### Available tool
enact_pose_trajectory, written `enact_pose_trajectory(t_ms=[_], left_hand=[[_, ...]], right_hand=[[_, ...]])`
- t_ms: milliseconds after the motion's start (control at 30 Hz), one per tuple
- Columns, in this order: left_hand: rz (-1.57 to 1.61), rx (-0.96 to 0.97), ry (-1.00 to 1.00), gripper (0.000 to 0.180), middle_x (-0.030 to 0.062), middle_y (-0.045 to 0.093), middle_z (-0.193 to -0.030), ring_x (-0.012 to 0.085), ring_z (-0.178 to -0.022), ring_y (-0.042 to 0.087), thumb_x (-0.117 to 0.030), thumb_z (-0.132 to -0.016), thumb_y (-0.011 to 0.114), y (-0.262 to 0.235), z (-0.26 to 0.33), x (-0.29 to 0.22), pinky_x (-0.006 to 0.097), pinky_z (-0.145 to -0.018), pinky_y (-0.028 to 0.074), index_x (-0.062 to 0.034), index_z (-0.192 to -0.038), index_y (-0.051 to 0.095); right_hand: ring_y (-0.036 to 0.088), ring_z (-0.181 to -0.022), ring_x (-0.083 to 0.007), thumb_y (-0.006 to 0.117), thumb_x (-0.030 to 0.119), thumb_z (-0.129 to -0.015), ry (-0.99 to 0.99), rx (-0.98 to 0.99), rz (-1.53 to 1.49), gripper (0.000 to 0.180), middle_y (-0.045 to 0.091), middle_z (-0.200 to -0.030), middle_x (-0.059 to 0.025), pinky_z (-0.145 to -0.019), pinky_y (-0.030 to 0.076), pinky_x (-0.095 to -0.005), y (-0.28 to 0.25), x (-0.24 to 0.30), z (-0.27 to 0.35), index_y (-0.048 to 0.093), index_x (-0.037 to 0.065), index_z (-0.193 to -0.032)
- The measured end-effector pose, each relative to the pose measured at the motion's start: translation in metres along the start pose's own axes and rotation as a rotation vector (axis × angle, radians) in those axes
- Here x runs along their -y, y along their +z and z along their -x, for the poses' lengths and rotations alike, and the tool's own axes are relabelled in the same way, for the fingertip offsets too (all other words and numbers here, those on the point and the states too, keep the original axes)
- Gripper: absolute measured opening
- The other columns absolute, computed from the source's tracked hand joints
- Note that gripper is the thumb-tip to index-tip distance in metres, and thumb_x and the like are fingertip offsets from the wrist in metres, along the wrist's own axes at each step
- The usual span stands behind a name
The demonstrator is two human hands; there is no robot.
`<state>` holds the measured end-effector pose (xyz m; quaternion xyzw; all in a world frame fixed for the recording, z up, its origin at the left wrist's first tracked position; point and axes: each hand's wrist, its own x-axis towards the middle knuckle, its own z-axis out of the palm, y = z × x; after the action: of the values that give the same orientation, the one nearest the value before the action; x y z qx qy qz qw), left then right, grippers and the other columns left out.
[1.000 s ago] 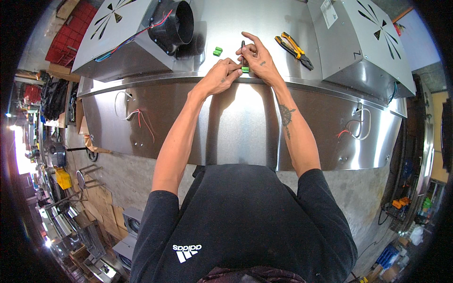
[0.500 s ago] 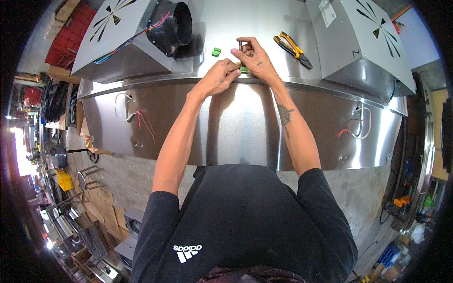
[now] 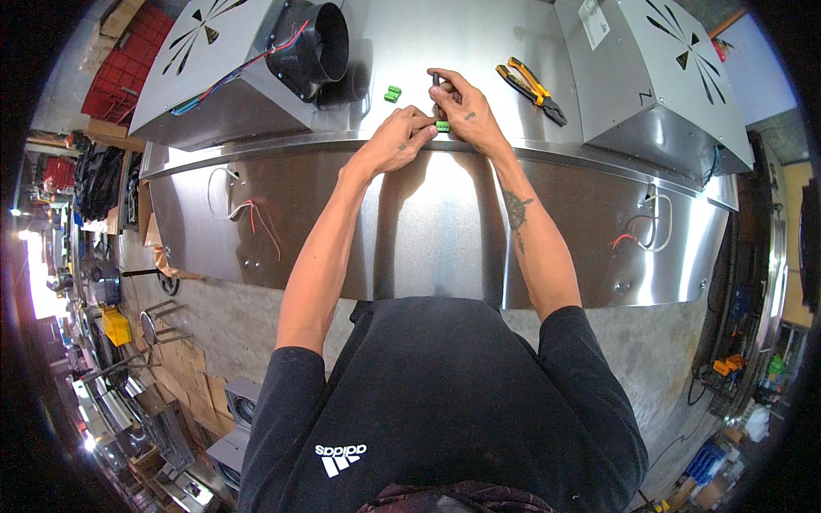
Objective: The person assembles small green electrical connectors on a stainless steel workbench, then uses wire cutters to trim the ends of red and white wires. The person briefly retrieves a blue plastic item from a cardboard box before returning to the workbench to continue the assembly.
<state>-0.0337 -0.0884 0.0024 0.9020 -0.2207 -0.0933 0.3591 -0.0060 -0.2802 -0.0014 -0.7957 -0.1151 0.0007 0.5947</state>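
My left hand point(image 3: 402, 135) pinches a small green terminal block point(image 3: 443, 126) against the metal surface near its front edge. Just beside it, my right hand point(image 3: 464, 109) is closed around a thin, dark-handled screwdriver point(image 3: 436, 79), held upright over the block. The screwdriver's tip is hidden by my fingers. A little farther off to the left lie more green terminal blocks point(image 3: 392, 94). To the right of my hands rest yellow-and-black pliers point(image 3: 532, 90), their handles spread apart.
Grey metal boxes stand on either side, the left one point(image 3: 231, 85) with a round black duct collar point(image 3: 321, 43) and loose wires. From the steel front panel point(image 3: 333, 222) below hang white cables with red wire ends point(image 3: 265, 224) at left and right.
The fingers of my right hand have shifted on the screwdriver handle, the thumb now higher and farther right. My left hand and the terminal block stay nearly where they were.
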Motion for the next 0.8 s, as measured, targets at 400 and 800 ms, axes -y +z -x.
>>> enact_pose_trajectory(t_ms=[400,800], left_hand=[[-0.040,0.015,-0.021,0.043,0.0193,0.067,-0.118,0.0319,-0.110,0.065,-0.033,-0.110,0.061,0.000,0.000,0.002,0.047,-0.100,0.051,0.0012,-0.132,0.073],[-0.029,0.004,0.010,0.041,0.0193,0.068,-0.119,0.0322,-0.111,0.065,-0.031,-0.110,0.062,-0.001,0.000,-0.001,0.044,-0.100,0.051,0.0018,-0.131,0.072]], right_hand=[[0.072,-0.092,-0.0178,0.065,0.026,-0.107,0.007,-0.001,-0.035,0.040,0.073,-0.104,-0.0132,-0.080,0.060,-0.0342,0.000,-0.003,-0.001,0.059,0.002,-0.139],[0.071,-0.093,-0.0160,0.069,0.027,-0.106,0.048,0.013,-0.159,0.042,0.073,-0.103,-0.0103,-0.082,0.058,-0.0319,-0.003,-0.007,-0.003,0.061,0.003,-0.139]])
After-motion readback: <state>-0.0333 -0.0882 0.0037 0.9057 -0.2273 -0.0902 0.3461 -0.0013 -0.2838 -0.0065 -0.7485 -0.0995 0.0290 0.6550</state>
